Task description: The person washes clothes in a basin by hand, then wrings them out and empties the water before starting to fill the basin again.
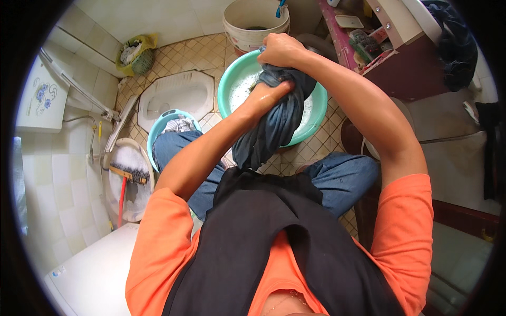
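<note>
A wet, dark blue garment (274, 124) hangs bunched over a mint-green basin (225, 89) with sudsy water inside. My left hand (269, 98) grips the garment around its middle, thumb laid across the folds. Farther up, over the basin's far rim, my right hand (282, 50) is closed in a fist on the upper end of the cloth. A small bluish bit shows at the edge of that fist, too small to name. The garment's lower end drops over the basin's near rim toward my lap.
Behind the basin stands a white bucket (256, 23). To the left are a squat toilet (182, 95), a light-blue tub (154, 134) with laundry, a yellow-lined basket (142, 63) and a red-handled brush (123, 195). A cluttered purple shelf (342, 39) stands at the right.
</note>
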Tool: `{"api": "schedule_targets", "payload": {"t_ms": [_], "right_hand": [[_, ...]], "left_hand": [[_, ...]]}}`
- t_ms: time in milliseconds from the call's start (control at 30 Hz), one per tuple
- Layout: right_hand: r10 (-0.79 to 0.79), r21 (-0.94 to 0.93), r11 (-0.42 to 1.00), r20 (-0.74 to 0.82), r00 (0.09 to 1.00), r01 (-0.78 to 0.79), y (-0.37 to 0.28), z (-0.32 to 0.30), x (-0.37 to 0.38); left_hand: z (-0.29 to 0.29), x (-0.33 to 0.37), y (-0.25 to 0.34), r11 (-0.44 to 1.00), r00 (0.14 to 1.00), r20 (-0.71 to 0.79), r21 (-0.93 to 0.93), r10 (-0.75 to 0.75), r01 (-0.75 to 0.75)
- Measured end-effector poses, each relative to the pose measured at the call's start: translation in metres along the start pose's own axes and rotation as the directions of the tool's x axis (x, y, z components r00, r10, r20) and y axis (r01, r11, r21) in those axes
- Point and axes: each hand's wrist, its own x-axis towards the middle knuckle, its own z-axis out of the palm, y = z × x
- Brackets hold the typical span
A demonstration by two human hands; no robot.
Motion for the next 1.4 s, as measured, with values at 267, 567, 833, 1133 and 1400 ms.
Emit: {"api": "schedule_targets", "payload": {"t_ms": [267,567,833,1133,1400], "right_hand": [[-0.13,0.516,0.844,-0.068,0.989,0.146,0.012,0.001,0.008],[-0.135,0.957,0.249,-0.119,0.984,0.15,0.029,-0.03,-0.094],[-0.106,0.939,-0.068,-0.343,0.933,0.337,0.026,-0.035,-0.106],[-0.107,0.922,-0.057,-0.387,0.916,0.383,0.016,-0.024,-0.057],[0.042,0.77,0.08,-0.637,0.769,0.633,-0.014,-0.067,-0.058]], "left_hand": [[-0.019,-0.009,0.002,0.952,0.979,-0.078,-0.259,-0.19,0.164],[-0.042,-0.01,0.059,0.698,0.989,0.075,-0.716,0.126,-0.035],[-0.025,-0.012,0.079,0.663,0.97,0.019,-0.734,0.241,-0.15],[-0.01,-0.021,0.041,0.695,0.977,0.121,-0.718,0.178,-0.038],[-0.025,-0.03,0.05,0.679,0.932,0.12,-0.717,0.342,-0.157]]}}
